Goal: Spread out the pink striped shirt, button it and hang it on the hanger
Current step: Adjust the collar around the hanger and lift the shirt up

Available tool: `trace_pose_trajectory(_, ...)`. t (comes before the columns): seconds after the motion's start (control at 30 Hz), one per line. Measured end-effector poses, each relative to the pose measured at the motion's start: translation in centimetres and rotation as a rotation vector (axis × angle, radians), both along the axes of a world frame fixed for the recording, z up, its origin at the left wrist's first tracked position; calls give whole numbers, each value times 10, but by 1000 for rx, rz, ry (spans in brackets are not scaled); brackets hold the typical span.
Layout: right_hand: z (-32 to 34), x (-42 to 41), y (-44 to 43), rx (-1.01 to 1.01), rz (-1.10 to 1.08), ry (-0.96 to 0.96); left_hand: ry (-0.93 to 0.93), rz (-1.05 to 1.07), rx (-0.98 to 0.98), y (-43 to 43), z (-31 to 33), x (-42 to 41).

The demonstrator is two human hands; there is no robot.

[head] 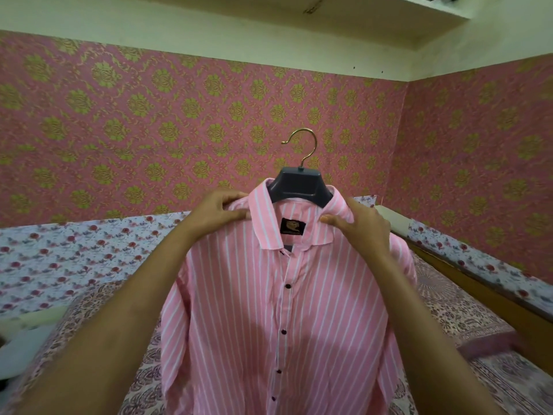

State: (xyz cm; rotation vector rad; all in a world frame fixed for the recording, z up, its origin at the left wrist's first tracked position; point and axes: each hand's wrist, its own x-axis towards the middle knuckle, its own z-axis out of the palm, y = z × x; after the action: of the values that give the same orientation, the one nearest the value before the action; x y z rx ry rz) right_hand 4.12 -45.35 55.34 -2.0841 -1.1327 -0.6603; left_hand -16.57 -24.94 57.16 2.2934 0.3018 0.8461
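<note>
We're pinching fabric with curled fingers at the 2 shoulders: left hand gripping beside the collar, right hand gripping opposite. The pink striped shirt is hanging on the dark hanger, placket closed, held up over the patterned bed.

Both forearms bare to frame edge — hands bare too, left hand & right hand w/ short nails.
</note>
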Motion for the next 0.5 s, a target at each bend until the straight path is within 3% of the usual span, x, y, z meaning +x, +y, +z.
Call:
trace_pose_trajectory(0.23, -1, -11, -44, 35, -118, 51, 6, -107, 131, -15, -4, 35)
trace_pose_trajectory(0.5, -19, -13, -180, 6, -467, 76, 52, -427, 182, -110, -13, 95)
